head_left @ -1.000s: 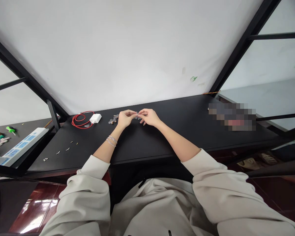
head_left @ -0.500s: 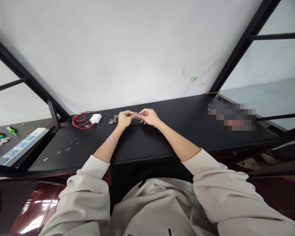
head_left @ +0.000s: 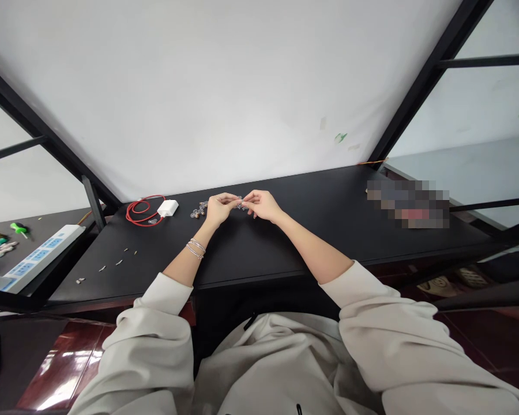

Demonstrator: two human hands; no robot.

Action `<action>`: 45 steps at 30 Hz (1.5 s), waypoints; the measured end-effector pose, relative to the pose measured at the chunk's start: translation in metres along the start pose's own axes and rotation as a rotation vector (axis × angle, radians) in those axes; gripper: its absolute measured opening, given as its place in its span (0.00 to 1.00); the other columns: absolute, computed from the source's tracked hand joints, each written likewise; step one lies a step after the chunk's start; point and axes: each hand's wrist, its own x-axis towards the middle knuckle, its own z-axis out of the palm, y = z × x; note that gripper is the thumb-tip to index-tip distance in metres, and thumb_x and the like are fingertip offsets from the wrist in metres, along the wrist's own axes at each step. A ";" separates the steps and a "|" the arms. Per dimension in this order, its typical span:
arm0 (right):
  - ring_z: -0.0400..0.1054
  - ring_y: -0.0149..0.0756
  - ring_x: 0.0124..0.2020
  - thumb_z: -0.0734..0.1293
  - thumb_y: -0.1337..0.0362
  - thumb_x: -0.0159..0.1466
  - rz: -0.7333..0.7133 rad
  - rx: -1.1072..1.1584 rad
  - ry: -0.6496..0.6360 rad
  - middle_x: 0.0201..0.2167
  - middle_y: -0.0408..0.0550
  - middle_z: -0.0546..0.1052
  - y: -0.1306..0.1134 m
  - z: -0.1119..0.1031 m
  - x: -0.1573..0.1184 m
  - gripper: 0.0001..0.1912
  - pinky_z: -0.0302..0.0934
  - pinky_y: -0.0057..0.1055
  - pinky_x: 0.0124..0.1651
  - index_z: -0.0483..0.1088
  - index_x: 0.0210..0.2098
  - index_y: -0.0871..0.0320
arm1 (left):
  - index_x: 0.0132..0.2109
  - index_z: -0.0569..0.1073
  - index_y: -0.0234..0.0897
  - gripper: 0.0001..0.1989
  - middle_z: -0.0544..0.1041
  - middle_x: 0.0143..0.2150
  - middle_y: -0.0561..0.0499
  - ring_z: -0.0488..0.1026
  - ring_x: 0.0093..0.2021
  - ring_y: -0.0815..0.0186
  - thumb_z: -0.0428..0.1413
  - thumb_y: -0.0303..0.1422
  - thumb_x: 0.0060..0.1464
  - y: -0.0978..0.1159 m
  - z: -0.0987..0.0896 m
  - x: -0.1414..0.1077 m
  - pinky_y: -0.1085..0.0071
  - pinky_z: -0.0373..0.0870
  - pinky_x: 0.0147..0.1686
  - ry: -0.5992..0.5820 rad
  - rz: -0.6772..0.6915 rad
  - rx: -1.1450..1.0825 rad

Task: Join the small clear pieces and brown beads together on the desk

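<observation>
Head view: small part (head_left: pixel 240 202) between the fingertips (head_left: pixel 234 199)

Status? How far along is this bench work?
Done-looking: a small cluster of clear and metal pieces sits on the black desk beside the left hand. In hand: the left hand and right hand meet at the fingertips over something too small to make out. Left: pale slivers lie loose toward the desk's left end.

**Crowded left end on the black desktop (head_left: pixel 259 248)**

From its middle, a red cable coil (head_left: pixel 135 215) lies at ten o'clock, touching a white charger (head_left: pixel 168 208). Small metal-and-clear parts (head_left: pixel 199 211) sit just beyond, pale bits (head_left: pixel 112 263) scatter at eight o'clock, and a pixelated object (head_left: pixel 409 204) lies at three.
</observation>
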 end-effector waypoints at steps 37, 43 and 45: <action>0.71 0.30 0.22 0.76 0.66 0.61 -0.127 -0.100 -0.018 0.27 0.46 0.79 0.008 -0.003 0.001 0.11 0.64 0.25 0.23 0.69 0.32 0.58 | 0.30 0.84 0.33 0.13 0.83 0.30 0.44 0.74 0.28 0.64 0.74 0.36 0.38 0.005 0.000 -0.001 0.67 0.69 0.30 0.058 -0.025 0.033; 0.71 0.31 0.22 0.75 0.66 0.62 -0.101 -0.092 -0.020 0.25 0.45 0.78 0.008 -0.001 0.001 0.11 0.64 0.24 0.22 0.68 0.32 0.58 | 0.30 0.85 0.33 0.12 0.83 0.30 0.44 0.73 0.28 0.65 0.73 0.36 0.39 0.004 -0.001 0.000 0.67 0.69 0.30 0.056 -0.018 0.061; 0.71 0.31 0.23 0.75 0.67 0.62 -0.090 -0.092 -0.021 0.25 0.44 0.78 0.008 -0.001 0.001 0.11 0.64 0.24 0.22 0.68 0.32 0.58 | 0.31 0.85 0.33 0.12 0.82 0.29 0.44 0.73 0.27 0.65 0.72 0.37 0.40 0.003 -0.001 0.000 0.68 0.69 0.29 0.050 -0.009 0.061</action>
